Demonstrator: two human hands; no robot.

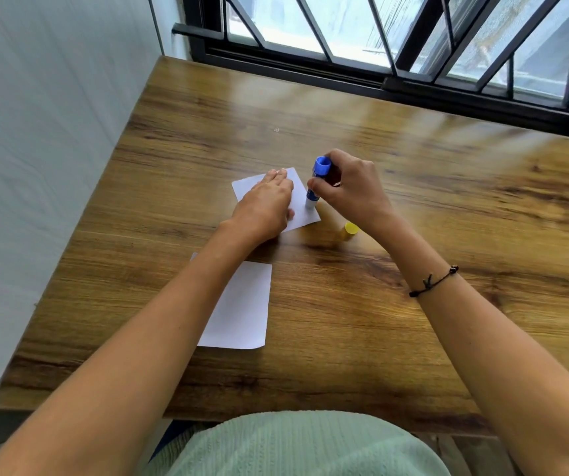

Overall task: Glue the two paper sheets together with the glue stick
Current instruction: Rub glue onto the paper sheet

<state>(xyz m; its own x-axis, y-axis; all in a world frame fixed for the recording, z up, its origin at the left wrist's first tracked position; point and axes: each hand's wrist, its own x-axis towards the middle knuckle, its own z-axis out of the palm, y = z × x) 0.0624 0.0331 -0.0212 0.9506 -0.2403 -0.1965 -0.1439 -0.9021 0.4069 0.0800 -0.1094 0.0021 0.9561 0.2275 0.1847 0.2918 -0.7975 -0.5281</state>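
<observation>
My left hand (269, 201) lies flat, fingers straight, pinning the far paper sheet (302, 201) to the tabletop (413, 304). My right hand (348, 187) grips the glue stick (315, 183) upright at that sheet's right edge. The second sheet (242, 310) lies nearer me, well apart. I judge the paper light and floppy, best held flat. The yellow cap (350, 231) sits just beside; open room lies right.

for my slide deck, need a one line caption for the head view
Left hand presses a paper sheet flat while right hand rubs the glue stick on it.
</observation>
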